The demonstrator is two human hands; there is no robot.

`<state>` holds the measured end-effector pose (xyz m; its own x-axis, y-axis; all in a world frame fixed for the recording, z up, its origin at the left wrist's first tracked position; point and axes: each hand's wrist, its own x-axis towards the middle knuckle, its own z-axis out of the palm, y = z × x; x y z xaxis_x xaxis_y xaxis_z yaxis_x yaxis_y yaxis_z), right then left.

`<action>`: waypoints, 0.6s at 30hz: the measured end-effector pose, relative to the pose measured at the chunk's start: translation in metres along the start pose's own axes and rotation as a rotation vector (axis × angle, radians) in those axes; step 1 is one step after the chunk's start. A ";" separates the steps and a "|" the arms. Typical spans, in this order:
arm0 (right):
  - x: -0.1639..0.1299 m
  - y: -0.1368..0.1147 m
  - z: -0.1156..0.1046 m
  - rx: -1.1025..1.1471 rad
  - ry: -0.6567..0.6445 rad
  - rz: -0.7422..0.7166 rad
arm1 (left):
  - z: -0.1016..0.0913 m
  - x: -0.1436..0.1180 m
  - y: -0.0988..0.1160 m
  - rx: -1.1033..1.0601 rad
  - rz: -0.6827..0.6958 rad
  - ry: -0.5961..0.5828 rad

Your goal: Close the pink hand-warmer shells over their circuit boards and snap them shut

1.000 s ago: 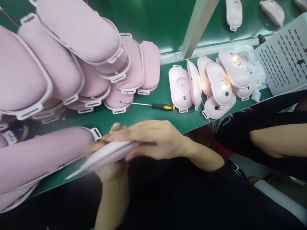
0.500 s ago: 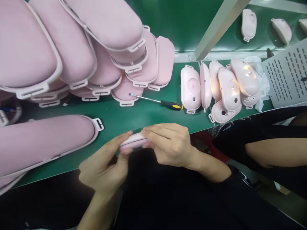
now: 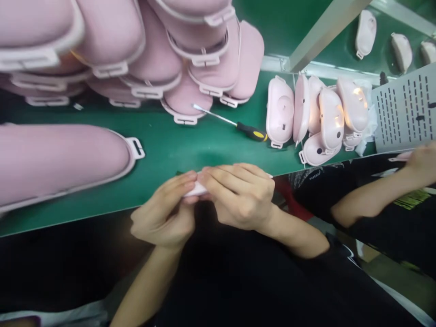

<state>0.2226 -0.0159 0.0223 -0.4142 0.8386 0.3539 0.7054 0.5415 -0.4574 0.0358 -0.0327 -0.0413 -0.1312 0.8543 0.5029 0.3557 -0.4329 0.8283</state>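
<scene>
Both my hands grip one small pink plastic case [image 3: 195, 190] over the front edge of the green bench. My left hand [image 3: 165, 211] pinches its left end between fingers and thumb. Across the other end, the fingers of my right hand [image 3: 240, 195] are wrapped, hiding much of the case. Beyond my hands lies a screwdriver [image 3: 250, 131] with a black and yellow handle, its tip resting on a pink padded piece [image 3: 187, 100]. To the left is a long pink padded piece [image 3: 64, 163] with a pale rim and a slotted end tab.
Larger pink padded pieces [image 3: 109, 32] are piled at the back left. Several light pink cases [image 3: 280, 111] stand clustered at the right, beside a grey slotted panel [image 3: 405, 106]. A metal post [image 3: 323, 36] rises behind them. A co-worker's arm [image 3: 378, 190] reaches in at the right.
My hands have come closer together and cover more of the case. The view has shifted, so the bench things sit higher. The co-worker's hand has come into sight holding something pink.
</scene>
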 end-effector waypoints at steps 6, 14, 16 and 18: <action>-0.013 0.035 -0.026 0.040 0.048 -0.112 | -0.021 0.020 0.004 0.066 0.058 -0.149; -0.030 0.052 0.000 0.243 0.045 -0.075 | -0.005 0.047 0.012 0.244 0.467 -0.330; -0.028 0.057 0.002 0.266 0.050 -0.094 | 0.001 0.046 0.008 0.247 0.488 -0.293; -0.029 0.065 -0.001 0.314 0.027 -0.109 | 0.003 0.047 0.007 0.256 0.481 -0.287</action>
<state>0.2809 -0.0048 -0.0167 -0.4592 0.7749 0.4344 0.4439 0.6237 -0.6434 0.0344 0.0050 -0.0131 0.3413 0.6390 0.6894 0.5289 -0.7368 0.4211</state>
